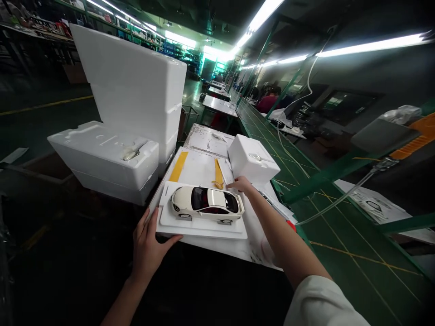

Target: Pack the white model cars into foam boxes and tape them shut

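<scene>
A cream-white model car (208,202) with a dark-tinted glasshouse and red interior sits upright on a flat white foam tray (204,229) on the bench. My left hand (149,237) grips the tray's near left corner, fingers along the left side and thumb along the front edge. Behind the car's tail, my right hand (240,184) is at the tray's far right corner, one finger stretched to the left. Its other fingers are partly hidden, and its contact with the tray edge is hard to make out.
Tall white foam boxes (136,77) and a lower foam box (102,154) stand on the left. Beyond my right hand is a smaller foam block (253,158). Yellow tape strips (178,166) mark the bench (200,165). A green conveyor frame (326,181) with a hanging cable runs along the right.
</scene>
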A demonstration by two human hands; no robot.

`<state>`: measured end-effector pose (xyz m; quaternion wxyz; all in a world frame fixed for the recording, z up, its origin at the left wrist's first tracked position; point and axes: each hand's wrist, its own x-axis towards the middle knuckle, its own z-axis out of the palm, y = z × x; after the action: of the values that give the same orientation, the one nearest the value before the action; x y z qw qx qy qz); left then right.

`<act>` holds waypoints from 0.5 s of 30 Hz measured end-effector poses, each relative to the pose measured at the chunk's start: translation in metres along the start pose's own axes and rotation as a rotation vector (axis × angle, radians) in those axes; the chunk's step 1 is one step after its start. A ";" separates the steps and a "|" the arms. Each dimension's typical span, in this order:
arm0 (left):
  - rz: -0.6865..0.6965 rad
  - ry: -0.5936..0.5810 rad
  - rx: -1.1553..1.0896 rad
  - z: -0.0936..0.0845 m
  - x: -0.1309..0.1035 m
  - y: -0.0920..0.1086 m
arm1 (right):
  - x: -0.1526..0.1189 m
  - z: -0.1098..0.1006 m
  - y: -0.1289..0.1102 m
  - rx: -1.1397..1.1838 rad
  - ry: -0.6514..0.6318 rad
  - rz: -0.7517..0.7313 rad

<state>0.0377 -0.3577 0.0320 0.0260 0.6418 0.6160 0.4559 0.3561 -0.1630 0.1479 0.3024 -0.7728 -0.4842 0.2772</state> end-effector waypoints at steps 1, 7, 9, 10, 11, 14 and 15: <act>-0.002 -0.008 0.003 0.000 0.000 0.000 | -0.001 -0.003 0.002 0.010 -0.020 0.018; -0.032 -0.096 -0.049 -0.015 0.004 0.000 | -0.040 -0.045 -0.022 0.215 0.001 -0.096; -0.054 -0.084 -0.110 -0.028 -0.003 0.005 | -0.084 -0.058 -0.029 0.320 0.022 -0.216; -0.089 -0.064 -0.168 -0.035 -0.010 0.009 | -0.113 -0.060 -0.029 0.390 -0.007 -0.331; -0.154 -0.050 -0.248 -0.043 -0.018 0.014 | -0.143 -0.057 -0.026 0.427 -0.066 -0.399; -0.474 -0.206 -0.615 -0.062 -0.049 0.029 | -0.227 -0.022 -0.002 0.500 -0.470 -0.297; -0.600 -0.301 -0.731 -0.066 -0.057 0.035 | -0.248 -0.005 0.009 0.509 -0.597 -0.223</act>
<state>0.0338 -0.4476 0.0600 0.4680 0.4439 0.5629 0.5168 0.2706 -0.3945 0.1783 0.3582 -0.5016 -0.5475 0.5659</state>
